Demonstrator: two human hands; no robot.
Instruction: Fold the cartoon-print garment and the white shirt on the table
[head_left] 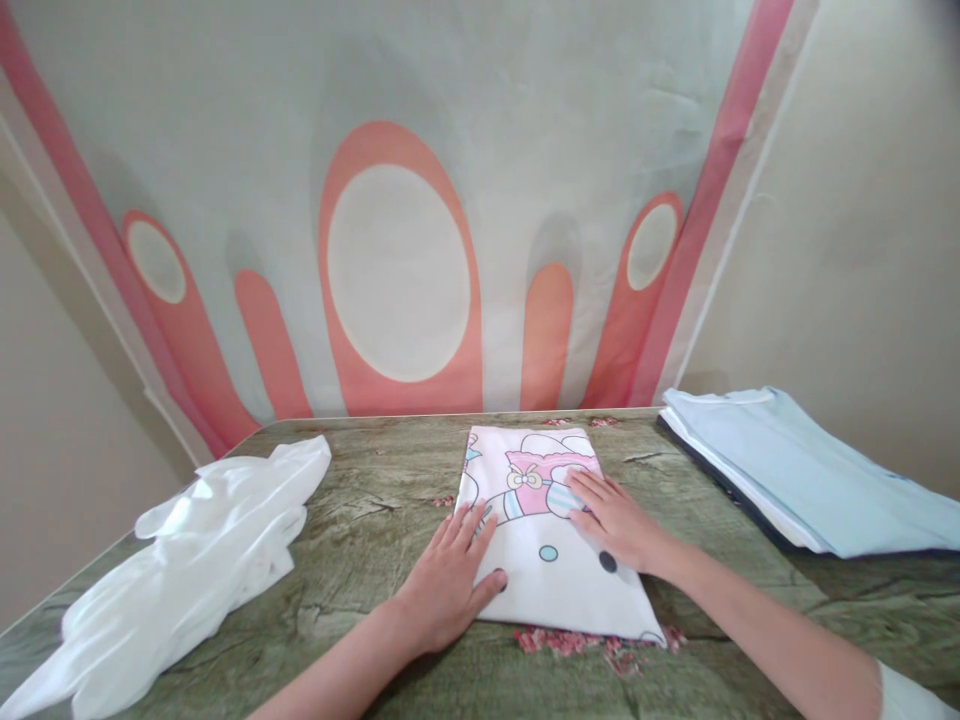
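A white cloth (562, 590) with a pink cartoon print, folded into a flat rectangle, lies on the table in front of me. My left hand (454, 575) rests on its left edge, fingers spread and palm down. Over the right part of the cloth lies my right hand (615, 515), also flat with the fingers apart. Neither hand grips anything. Parts of the print are covered by my fingers.
The wood-patterned table (360, 580) has small pink flower prints. To the left sits a crumpled white garment (195, 560). A stack of folded clothes (810, 480), light blue on top, lies at the right. Behind stands a wall hanging (502, 150).
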